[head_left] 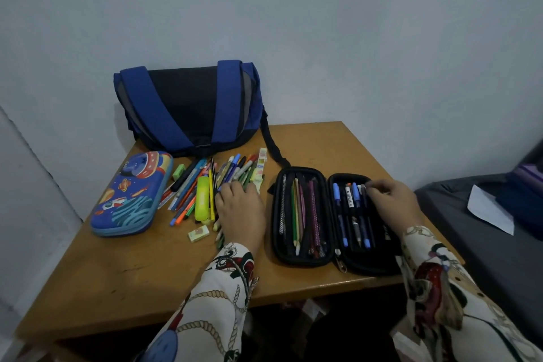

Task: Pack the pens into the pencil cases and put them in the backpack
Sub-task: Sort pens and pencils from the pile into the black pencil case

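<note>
Pale blue-grey wall behind, small tan wooden table in front, set into a corner.

Right hand at about 3 o'clock on the tabletop, fingertips pinched together at the top end of a pen in the right half of the open black zip pencil case; probably seating that pen under its elastic loop, though whether gripped or merely nudged cannot be told. Left hand near the centre, palm down, fingers curled loosely over the right edge of the loose heap of coloured pens and markers; apparently gathering the next few, but no pen clearly held.

Black case spread flat like a book, probably so both halves take stock at once: coloured pencils in the left half, blue and white pens upright in the loops of the right. Heap fanned out just left of it, within easy reach. Yellow highlighter lying in the heap, green eraser at its 10 o'clock, small boxed eraser at its 6 o'clock.

Blue hard-shell pencil case with a space print at 9 o'clock, zipped closed, not yet in use. Blue and black backpack at 12 o'clock against the wall, apparently closed, waiting for both cases. Grey seat with a white sheet of paper off the table at 3 o'clock.
</note>
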Motion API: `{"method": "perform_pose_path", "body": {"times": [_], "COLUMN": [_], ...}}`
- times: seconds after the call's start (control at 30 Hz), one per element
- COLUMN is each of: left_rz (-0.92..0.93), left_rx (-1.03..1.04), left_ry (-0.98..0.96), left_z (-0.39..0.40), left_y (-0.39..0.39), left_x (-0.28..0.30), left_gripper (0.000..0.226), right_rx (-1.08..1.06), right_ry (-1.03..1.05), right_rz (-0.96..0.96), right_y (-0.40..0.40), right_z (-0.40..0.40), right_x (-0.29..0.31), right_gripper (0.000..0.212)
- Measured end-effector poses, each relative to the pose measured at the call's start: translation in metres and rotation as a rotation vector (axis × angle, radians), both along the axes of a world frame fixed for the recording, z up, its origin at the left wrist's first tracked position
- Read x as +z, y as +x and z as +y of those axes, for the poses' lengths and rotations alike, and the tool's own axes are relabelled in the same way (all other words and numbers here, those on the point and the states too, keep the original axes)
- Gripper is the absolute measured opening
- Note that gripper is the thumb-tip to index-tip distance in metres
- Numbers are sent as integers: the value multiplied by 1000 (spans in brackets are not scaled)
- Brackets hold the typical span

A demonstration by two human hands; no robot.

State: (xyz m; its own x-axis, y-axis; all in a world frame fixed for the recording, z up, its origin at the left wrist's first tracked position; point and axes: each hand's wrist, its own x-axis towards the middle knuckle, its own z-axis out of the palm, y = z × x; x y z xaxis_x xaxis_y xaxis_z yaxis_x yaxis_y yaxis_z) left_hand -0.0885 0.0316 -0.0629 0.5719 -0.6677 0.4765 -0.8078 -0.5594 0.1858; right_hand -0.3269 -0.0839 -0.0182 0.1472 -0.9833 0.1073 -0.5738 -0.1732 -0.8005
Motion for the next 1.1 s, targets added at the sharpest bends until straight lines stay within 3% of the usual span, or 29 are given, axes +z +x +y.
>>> {"method": "perform_pose_path", "body": {"times": [0.17,0.37,0.5,0.83,1.1], "left_rz": [-5,-8,-72,-44,109], "left_rx": [40,45,20,-84,-277], "left_ry": [-19,-10,-127,-371,-487], "left_z": [-2,-1,0,5,11], "left_y": [1,-1,0,0,0], "left_x": [-2,0,-4,0,5], "left_gripper": [25,27,13,8,31], "right_rx": [-38,50,97,216,212], "right_ry": [60,65,73,87,64], "right_rz": [-188,-261,-296,-359,-439], "right_y": [-9,-12,-17,-24,-21], "right_z": [0,-6,-7,1,4], "right_x": [-18,-28,-32,-27,-26], "right_gripper": [27,36,39,54,38]}}
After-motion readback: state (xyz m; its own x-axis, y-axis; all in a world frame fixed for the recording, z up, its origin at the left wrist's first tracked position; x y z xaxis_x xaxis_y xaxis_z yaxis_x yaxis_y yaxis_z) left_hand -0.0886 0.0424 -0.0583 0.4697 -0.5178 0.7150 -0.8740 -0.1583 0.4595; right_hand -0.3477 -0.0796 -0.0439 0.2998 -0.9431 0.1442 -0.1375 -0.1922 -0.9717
